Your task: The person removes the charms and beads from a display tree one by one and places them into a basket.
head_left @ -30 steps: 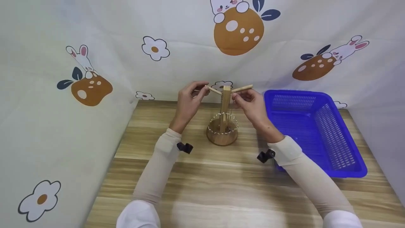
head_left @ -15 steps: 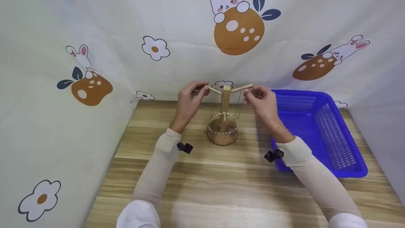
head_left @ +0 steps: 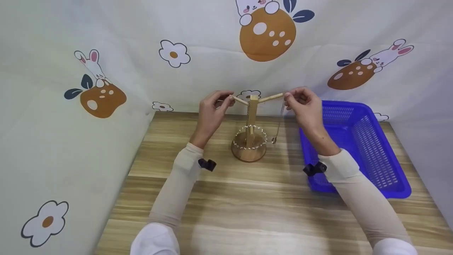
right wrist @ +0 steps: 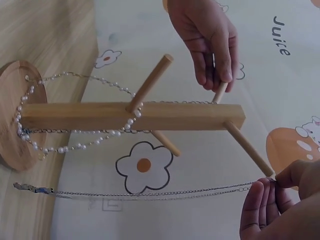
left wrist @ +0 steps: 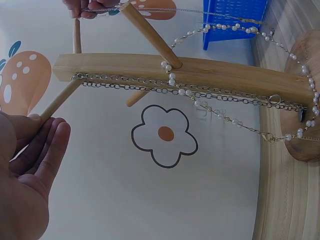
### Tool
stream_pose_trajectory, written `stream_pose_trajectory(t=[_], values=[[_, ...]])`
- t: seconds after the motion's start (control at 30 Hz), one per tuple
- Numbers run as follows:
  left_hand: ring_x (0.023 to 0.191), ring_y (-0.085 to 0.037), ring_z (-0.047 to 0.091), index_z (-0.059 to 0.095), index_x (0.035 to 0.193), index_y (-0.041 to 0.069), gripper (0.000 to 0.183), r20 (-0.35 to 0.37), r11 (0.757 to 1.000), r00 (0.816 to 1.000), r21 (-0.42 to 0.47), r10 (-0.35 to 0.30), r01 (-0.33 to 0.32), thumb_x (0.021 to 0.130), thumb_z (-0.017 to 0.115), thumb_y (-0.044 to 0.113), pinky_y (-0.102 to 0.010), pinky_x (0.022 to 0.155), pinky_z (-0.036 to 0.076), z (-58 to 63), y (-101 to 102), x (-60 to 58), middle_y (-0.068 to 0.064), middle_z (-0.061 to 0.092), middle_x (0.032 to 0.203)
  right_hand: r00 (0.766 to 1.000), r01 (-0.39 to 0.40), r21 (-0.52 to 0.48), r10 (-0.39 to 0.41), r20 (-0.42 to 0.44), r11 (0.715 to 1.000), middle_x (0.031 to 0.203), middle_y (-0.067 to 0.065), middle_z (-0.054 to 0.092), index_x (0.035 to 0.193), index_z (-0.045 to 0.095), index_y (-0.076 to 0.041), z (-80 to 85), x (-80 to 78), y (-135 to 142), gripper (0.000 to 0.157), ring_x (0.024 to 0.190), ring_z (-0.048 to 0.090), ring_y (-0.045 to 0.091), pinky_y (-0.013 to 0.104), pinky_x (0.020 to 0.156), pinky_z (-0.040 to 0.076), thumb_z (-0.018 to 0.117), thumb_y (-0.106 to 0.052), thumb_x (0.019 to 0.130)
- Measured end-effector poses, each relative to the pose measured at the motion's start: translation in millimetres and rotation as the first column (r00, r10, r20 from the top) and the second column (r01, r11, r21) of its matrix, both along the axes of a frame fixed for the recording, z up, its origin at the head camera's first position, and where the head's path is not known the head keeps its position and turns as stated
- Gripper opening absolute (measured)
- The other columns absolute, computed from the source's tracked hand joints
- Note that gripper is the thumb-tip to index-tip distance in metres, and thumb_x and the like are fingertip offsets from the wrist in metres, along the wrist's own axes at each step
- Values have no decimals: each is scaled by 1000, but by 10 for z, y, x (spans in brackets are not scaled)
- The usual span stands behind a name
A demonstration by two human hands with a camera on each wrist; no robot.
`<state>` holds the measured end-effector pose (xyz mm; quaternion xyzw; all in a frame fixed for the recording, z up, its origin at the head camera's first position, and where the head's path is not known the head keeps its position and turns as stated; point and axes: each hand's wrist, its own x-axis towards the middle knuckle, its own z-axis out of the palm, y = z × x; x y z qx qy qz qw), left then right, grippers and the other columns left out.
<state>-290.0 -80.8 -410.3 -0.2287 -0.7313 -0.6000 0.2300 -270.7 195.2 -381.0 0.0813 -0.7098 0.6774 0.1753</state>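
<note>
A wooden jewelry stand point(head_left: 253, 115) with round base and slanting pegs stands upright at the table's far side. My left hand point(head_left: 214, 112) pinches its upper left peg point(left wrist: 62, 100) near the outer end. At the tip of the upper right peg point(right wrist: 249, 149), my right hand point(head_left: 305, 108) pinches a thin silver necklace point(right wrist: 150, 194). The necklace hangs in two strands, its pendant point(right wrist: 32, 188) at the bottom. A pearl necklace point(left wrist: 220, 116) loops over a lower peg and round the post. Along the post a thicker silver chain point(left wrist: 200, 95) hangs from the left peg.
A blue plastic basket point(head_left: 387, 152) with perforated walls stands on the table to the right, partly behind my right forearm. Behind the wooden table point(head_left: 240, 205) rises a pale cloth point(head_left: 208, 32) printed with rabbits, oranges and flowers.
My right hand has slid outward along the right peg to its tip, carrying the silver necklace right, away from the post. My left hand has stayed on the left peg.
</note>
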Motion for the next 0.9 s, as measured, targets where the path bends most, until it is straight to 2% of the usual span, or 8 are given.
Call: stream_pose_trajectory(t=[0.17, 0.57, 0.9], values=[[94, -29, 80, 75, 115, -8, 18, 4, 1000, 1000, 10, -1, 1, 104, 68, 4, -26, 87, 68, 2, 5, -1, -20, 76, 106, 1000, -4, 8, 5, -23, 1000, 84, -4, 72, 94, 68, -13, 28, -3, 57, 10, 73, 68, 12, 21, 68, 62, 70, -5, 101], [93, -29, 79, 75, 114, -7, 17, 8, 1000, 1000, 22, -5, 5, 103, 69, 4, -29, 87, 69, 8, 7, -10, -19, 76, 105, 999, 7, 52, -5, -37, 999, 81, -4, 70, 93, 67, -12, 192, -25, 191, 11, 72, 68, 12, 19, 66, 62, 68, -4, 101], [93, -31, 79, 75, 116, -7, 18, -5, 1000, 1000, 14, -7, 8, 104, 69, 6, -27, 86, 68, 3, -1, -9, -19, 77, 105, 994, 30, 47, -24, -109, 998, 82, -1, 72, 92, 69, -10, 378, -30, 331, 10, 69, 69, 14, 20, 65, 62, 69, -3, 99]])
